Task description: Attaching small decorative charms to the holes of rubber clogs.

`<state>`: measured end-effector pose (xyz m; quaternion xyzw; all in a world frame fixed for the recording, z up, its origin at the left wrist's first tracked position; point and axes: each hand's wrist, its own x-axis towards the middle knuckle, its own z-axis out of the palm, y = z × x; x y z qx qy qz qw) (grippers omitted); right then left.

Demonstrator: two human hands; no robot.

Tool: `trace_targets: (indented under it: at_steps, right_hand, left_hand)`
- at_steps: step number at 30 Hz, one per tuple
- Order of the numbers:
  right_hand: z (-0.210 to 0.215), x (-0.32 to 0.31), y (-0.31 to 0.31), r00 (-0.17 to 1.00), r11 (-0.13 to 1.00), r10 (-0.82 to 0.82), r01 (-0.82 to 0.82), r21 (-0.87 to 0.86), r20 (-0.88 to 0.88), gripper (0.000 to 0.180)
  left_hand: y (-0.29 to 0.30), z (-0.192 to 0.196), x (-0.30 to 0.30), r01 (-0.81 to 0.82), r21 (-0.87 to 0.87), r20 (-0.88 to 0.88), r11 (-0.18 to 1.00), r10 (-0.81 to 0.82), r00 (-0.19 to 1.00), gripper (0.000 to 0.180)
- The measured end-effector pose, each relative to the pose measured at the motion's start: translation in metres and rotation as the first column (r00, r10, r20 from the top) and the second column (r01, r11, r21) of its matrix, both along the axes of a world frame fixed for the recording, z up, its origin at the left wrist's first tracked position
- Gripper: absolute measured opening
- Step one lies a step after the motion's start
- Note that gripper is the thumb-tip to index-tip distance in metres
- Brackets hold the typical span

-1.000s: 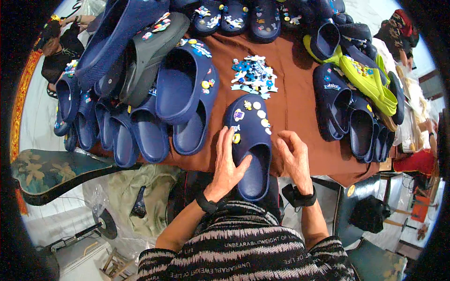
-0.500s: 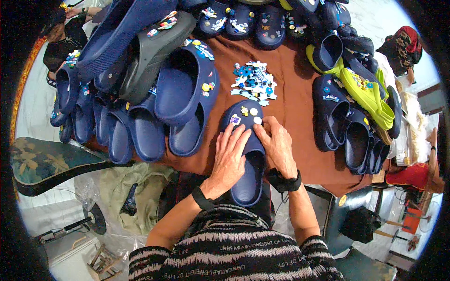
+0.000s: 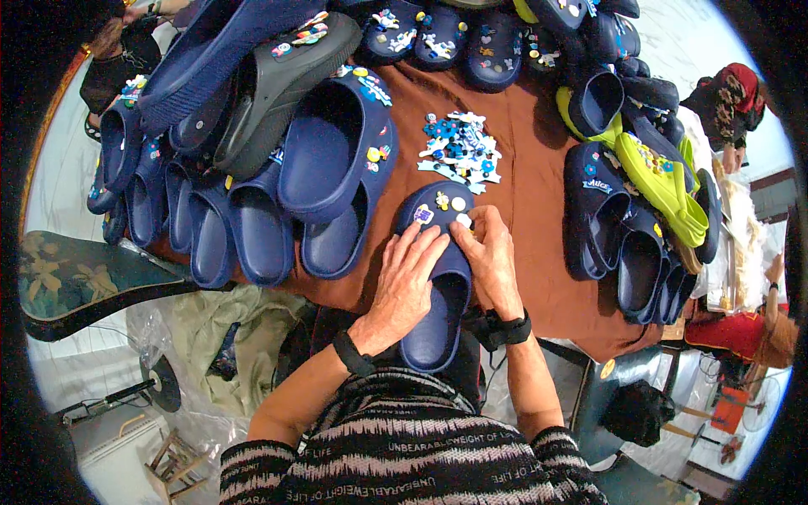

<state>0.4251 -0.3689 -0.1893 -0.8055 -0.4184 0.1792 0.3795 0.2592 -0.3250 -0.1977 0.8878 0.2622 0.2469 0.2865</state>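
A navy blue clog [image 3: 434,324] lies toe away at the near edge of the brown cloth, its heel toward me. Its toe carries a yellow charm, two white round charms and a purple and white charm [image 3: 423,214]. My left hand [image 3: 404,278] lies over the clog's left side, fingertips on its upper below the purple charm; its thumb is hidden. My right hand [image 3: 491,261] closes on the right side, thumb and forefinger at the lower white charm [image 3: 464,220]. Just beyond the toe lies a pile of blue and white charms [image 3: 459,151].
Stacked navy clogs [image 3: 324,160] and a dark grey clog [image 3: 282,93] crowd the left. More decorated clogs [image 3: 492,55] line the far edge. Navy clogs [image 3: 593,206] and a lime green clog [image 3: 661,181] stand at the right. A dark patterned seat [image 3: 84,282] juts in at left.
The right thumb and forefinger have drawn closer together at the lower white charm, and the right wrist has shifted slightly left. The clog's heel has swung a little left. The left hand keeps its hold.
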Motion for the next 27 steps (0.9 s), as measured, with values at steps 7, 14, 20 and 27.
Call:
trace_targets:
  at_steps: [7, 14, 20, 27]
  right_hand:
    - [-0.013, -0.002, 0.002, 0.970, 0.982, -0.026, 0.071, 0.175, -0.243, 0.025]
    - [-0.012, 0.000, -0.002, 0.984, 0.974, -0.066, 0.100, 0.205, -0.167, 0.019]
    - [0.002, -0.003, -0.005, 0.996, 0.991, -0.046, 0.054, 0.120, -0.071, 0.026]
    - [0.007, -0.008, -0.013, 0.972, 1.000, 0.009, -0.007, -0.009, 0.236, 0.028]
  left_hand:
    - [0.001, 0.001, -0.003, 0.026, 0.018, -0.022, 1.000, -0.025, 0.999, 0.068]
    - [-0.005, 0.005, 0.004, 0.035, 0.051, -0.027, 0.998, -0.034, 0.999, 0.066]
    - [-0.006, 0.011, 0.006, 0.036, 0.022, -0.005, 0.999, -0.036, 0.999, 0.061]
    - [-0.005, 0.006, 0.005, 0.071, 0.043, -0.018, 0.997, -0.070, 0.997, 0.064]
